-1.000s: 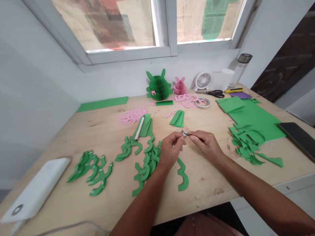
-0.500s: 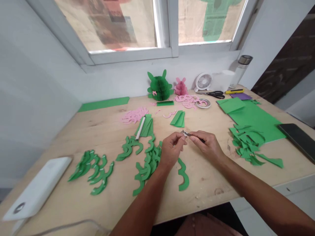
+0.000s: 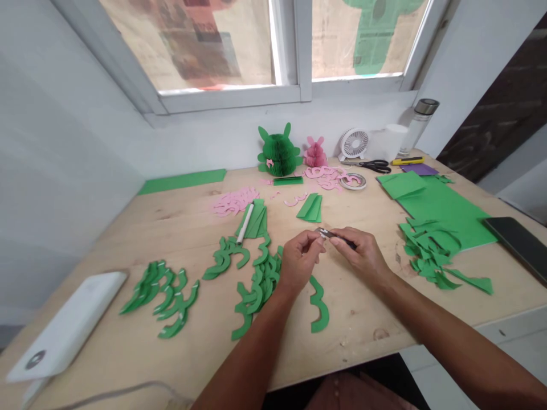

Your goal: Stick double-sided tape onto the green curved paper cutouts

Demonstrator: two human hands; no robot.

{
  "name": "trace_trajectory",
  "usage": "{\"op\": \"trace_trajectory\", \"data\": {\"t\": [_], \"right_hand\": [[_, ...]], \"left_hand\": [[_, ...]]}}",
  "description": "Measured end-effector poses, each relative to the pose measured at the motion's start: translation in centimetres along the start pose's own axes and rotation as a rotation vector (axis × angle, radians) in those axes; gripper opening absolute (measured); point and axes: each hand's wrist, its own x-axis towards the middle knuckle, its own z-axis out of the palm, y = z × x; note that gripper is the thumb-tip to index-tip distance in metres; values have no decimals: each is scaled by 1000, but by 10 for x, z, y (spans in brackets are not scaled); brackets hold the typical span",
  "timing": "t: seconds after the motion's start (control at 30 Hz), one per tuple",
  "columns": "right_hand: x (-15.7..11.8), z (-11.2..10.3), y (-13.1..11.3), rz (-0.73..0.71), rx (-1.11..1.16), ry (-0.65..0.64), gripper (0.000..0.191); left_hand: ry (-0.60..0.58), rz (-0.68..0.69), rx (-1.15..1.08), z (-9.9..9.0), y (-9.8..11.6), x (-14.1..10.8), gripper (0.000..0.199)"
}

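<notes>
My right hand [image 3: 358, 249] is closed around a slim dark tool with a light metal tip [image 3: 342, 237]. It could be a small cutter, but its exact kind is too small to tell. My left hand [image 3: 299, 257] pinches a small white bit at the tool's tip. Below the hands lies a single scalloped green paper strip [image 3: 318, 316]. A pile of cut green paper curves [image 3: 261, 282] sits beside my left hand, partly behind the forearm. Just beyond my fingers are folded green papers [image 3: 310, 208].
Green curves with white strips [image 3: 171, 302] and a white power bank [image 3: 68, 324] lie left. A white marker [image 3: 245, 223] rests on green paper. Pink cutouts [image 3: 235, 201], scissors [image 3: 376, 165] and a tape roll [image 3: 352, 181] lie farther back. Green scraps [image 3: 431, 245] and a phone [image 3: 517, 245] are right.
The view has shifted very slightly. Both hands stay together at the same spot, still holding the dark tool and the small white bit.
</notes>
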Motion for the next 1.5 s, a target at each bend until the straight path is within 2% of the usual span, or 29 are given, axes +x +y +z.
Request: {"op": "trace_trajectory", "data": {"t": [0.27,0.57,1.5], "right_hand": [[1,-1,2,26,39,19,27],[2,-2,0,19,25,-24,28],[2,-1,-2,11,26,-42,25]], "left_hand": [[8,-5,21,-1,-3,0,16],[61,41,7,-1,2,0,16],[52,30,-2,-2,0,0,15]]}}
